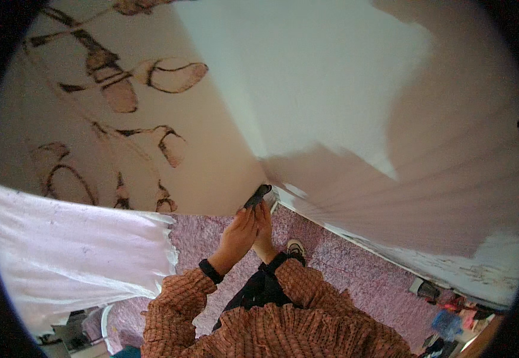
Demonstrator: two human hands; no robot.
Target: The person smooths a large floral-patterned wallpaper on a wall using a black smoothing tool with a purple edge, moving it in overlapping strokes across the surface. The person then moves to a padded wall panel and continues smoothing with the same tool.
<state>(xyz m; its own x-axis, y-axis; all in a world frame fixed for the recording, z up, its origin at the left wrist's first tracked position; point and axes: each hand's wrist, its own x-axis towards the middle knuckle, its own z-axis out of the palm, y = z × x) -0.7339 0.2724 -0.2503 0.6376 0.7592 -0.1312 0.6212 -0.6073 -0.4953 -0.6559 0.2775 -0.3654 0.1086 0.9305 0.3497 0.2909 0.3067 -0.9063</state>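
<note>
My left hand [239, 234] and my right hand [263, 231] are raised together in front of me, near the corner where two walls meet. Between their fingertips, both hands grip a small dark, elongated thing [257, 196] whose kind I cannot make out. Its upper end tilts to the right, close to the patterned wall [211, 161]. The fingers of both hands are closed and largely overlap, so their exact hold is partly hidden.
Brown and pink plant-like shapes mark the left wall. The right wall [307, 77] shows pale and pinkish areas. White cloth [80, 244] hangs at left over a pinkish carpet [355, 262]. A shoe [295, 246] is beneath me; assorted items, including a blue one [447, 323], lie lower right.
</note>
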